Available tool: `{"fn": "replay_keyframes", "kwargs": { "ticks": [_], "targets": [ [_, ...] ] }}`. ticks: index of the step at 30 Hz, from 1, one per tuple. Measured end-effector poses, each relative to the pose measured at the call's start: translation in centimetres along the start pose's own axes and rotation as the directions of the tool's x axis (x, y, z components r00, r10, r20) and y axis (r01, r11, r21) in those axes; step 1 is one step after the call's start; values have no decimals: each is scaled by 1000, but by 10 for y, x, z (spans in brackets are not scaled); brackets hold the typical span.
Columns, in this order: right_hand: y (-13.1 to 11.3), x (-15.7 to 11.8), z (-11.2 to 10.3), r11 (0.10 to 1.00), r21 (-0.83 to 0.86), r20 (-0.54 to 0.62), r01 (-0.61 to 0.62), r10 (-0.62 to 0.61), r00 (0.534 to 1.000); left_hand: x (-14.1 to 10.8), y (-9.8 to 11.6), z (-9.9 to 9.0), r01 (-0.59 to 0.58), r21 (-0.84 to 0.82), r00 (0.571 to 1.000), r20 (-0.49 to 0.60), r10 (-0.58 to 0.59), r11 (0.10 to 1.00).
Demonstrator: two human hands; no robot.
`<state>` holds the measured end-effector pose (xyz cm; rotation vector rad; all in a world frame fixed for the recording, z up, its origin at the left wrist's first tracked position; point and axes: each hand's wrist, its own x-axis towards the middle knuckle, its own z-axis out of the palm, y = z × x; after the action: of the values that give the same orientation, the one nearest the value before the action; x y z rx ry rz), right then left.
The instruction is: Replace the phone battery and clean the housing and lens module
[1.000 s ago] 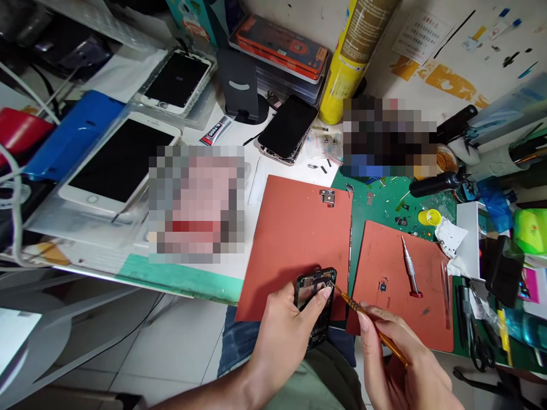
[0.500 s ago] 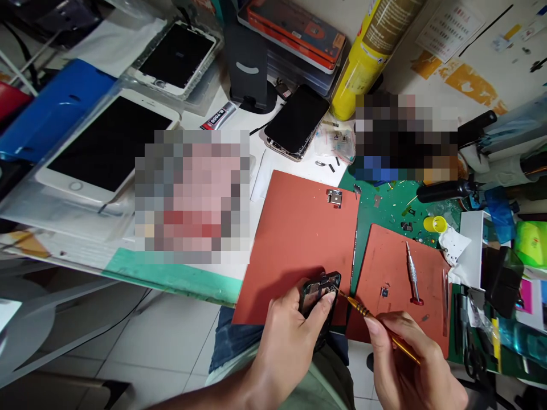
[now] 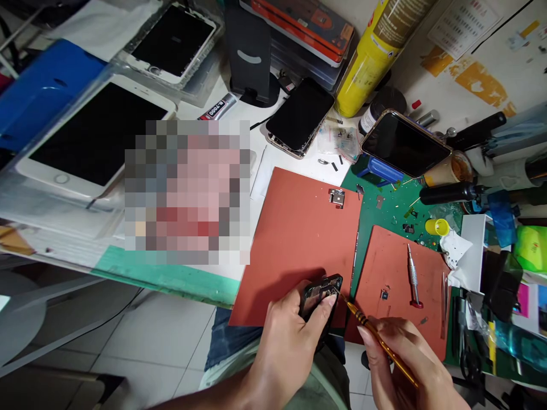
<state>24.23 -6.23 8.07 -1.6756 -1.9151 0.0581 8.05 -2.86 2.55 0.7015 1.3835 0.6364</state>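
An opened black phone is gripped in my left hand, tilted above the lower edge of a large red-brown mat. The thumb lies across its exposed inner parts. Between the thumb and fingers of my right hand is a thin golden screwdriver, its tip at the phone's upper right edge. Beside it, a smaller red-brown mat carries a silver screwdriver and a small dark part. A small metal part lies near the large mat's top edge.
Behind the mats are a black-screened phone, a propped-up phone, a yellow can and a black stand. White phones lie at the left. A yellow cap and scattered bits are on the green mat.
The camera view has shifted slightly. My right hand and the golden screwdriver have moved a little left and down relative to the frame; my left hand keeps its hold on the phone.
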Motion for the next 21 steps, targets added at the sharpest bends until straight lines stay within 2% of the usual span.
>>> {"fn": "replay_keyframes", "kwargs": {
  "ticks": [2, 6, 11, 19, 21],
  "targets": [
    [-7, -1, 3, 999, -31, -15, -19, 19, 1000, 0, 0, 0, -5, -3, 1000, 5, 5, 1000],
    [-9, -4, 9, 994, -20, -129, -104, 100, 987, -1, -2, -1, 5, 31, 1000, -5, -5, 999],
    [5, -2, 10, 990, -94, -123, 102, -113, 986, -1, -4, -1, -15, -16, 1000, 8, 16, 1000],
    [4, 3, 12, 995, 38, -125, 90, -85, 989, 0, -5, -1, -15, 10, 1000, 6, 14, 1000],
    [3, 3, 13, 996, 28, -120, 80, -76, 990, -1, -5, -1, -19, 16, 1000, 1, 19, 1000]
  ]
}}
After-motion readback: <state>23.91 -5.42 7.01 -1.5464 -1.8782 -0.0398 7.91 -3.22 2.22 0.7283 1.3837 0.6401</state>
